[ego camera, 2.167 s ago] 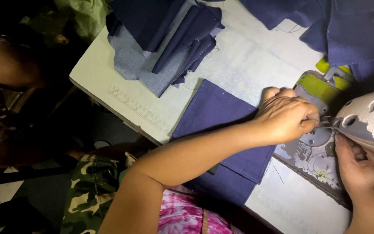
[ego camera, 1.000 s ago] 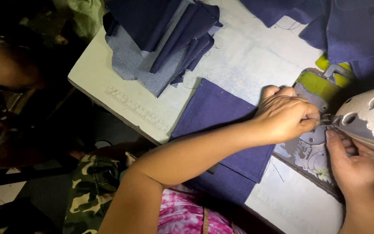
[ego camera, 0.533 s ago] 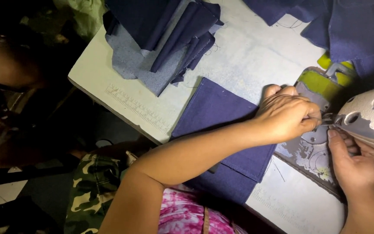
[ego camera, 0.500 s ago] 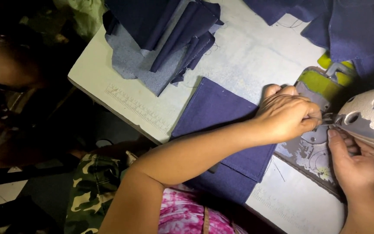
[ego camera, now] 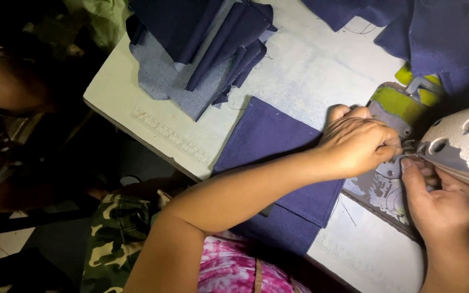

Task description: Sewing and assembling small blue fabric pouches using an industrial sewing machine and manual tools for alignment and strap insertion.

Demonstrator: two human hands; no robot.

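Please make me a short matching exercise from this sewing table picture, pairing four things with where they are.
Things:
1. left hand
2. right hand
3. stack of folded blue cloth
4. flat blue cloth piece

Places:
A. at the far left corner of the table
B. under the left forearm, hanging over the near table edge
C. below the sewing machine head, fingertips up at the needle area
D. fingers pinched together just left of the sewing machine head

Pairs: 1-D, 2-C, 3-A, 4-B
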